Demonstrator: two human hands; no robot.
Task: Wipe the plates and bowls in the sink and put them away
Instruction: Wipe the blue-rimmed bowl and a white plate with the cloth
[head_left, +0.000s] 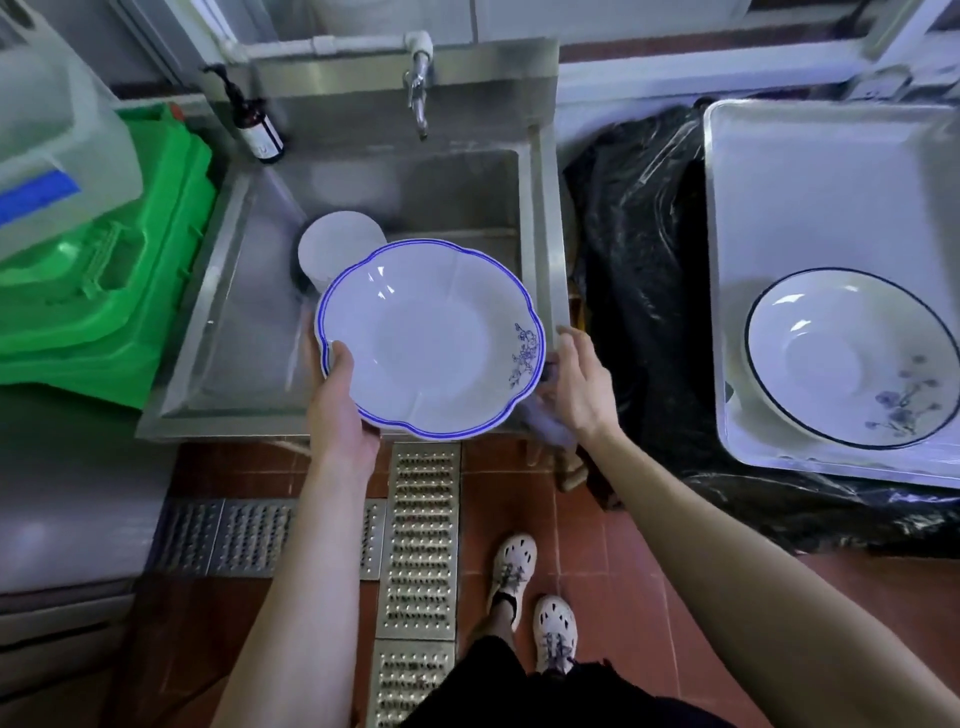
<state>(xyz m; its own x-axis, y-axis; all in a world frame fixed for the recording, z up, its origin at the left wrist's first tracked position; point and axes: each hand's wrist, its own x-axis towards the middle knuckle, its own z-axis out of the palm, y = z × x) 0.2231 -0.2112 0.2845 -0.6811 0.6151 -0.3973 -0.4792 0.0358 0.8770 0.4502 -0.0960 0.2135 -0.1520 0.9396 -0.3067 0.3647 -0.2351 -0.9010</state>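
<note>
The left hand (340, 400) grips the near-left rim of a scalloped blue-edged plate (428, 338), thumb curled over the top, holding it just above the front edge of the sink (249, 291). The right hand (576, 379) is at the plate's right edge, fingers bent round what looks like a pale cloth (545, 421) under the rim, so this plate seems mid-wipe. Farther back, at least one white dish (337, 247) waits in the sink, while a dark-rimmed bowl (847, 358) already sits in the white tray (810, 171) to the right.

Bare forearms (322, 545), no sleeves; black garment (545, 696); white perforated clogs (556, 631), patterned socks.
</note>
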